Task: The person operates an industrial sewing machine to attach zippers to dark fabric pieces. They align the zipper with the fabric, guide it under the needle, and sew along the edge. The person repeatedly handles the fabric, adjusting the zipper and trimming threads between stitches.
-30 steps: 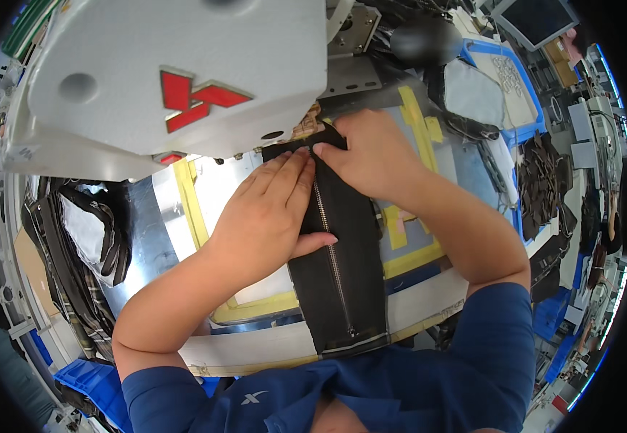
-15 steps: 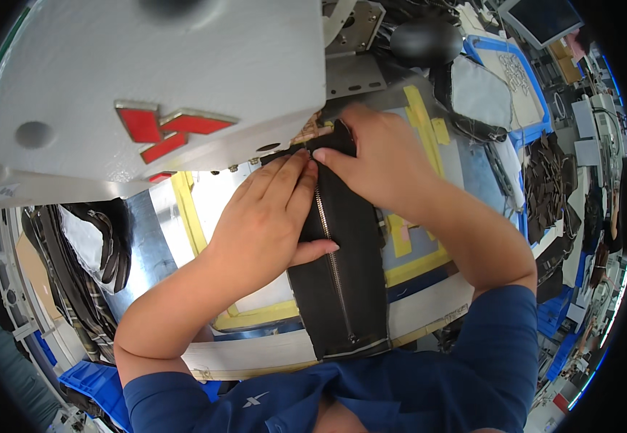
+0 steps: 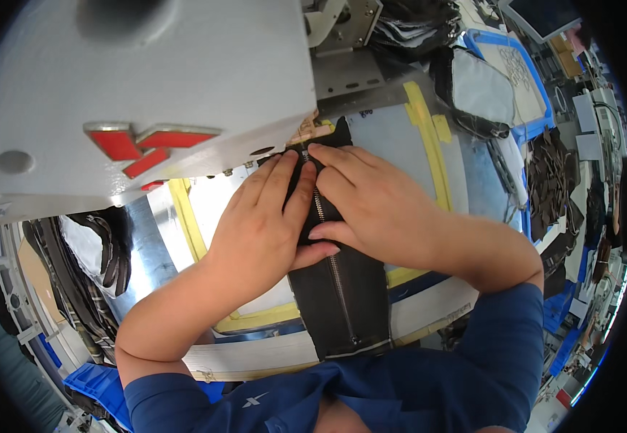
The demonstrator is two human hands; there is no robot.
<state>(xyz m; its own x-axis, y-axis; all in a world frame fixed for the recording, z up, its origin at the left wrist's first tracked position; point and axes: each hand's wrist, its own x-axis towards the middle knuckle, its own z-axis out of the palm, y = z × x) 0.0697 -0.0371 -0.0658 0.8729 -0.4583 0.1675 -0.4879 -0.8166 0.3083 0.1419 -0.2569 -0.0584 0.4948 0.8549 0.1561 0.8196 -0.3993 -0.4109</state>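
A black fabric panel (image 3: pixel 364 292) with a metal zipper (image 3: pixel 337 278) down its middle lies lengthwise before me, its far end close to the large pale machine head (image 3: pixel 205 79). My left hand (image 3: pixel 259 224) rests flat on the panel's left side, fingers stretched toward the far end and thumb reaching across the zipper. On the right side, my right hand (image 3: pixel 382 206) presses down with fingertips beside the zipper and thumb apart. Neither hand grips anything. The two thumbs almost meet over the zipper. The machine's working parts near the fabric's far end are partly hidden.
Yellow tape strips (image 3: pixel 429 144) mark the pale work plate. Stacked dark fabric pieces (image 3: pixel 82 267) lie left. A blue-rimmed tray (image 3: pixel 544 108) stands at far right, near a black-edged pale piece (image 3: pixel 479 90) and a heap of dark scraps (image 3: pixel 548 177). The machine overhangs the far left.
My right hand has come back from the panel's far right corner and now lies flat along the zipper. My left hand stays nearly in place. The machine head appears shifted slightly left in view.
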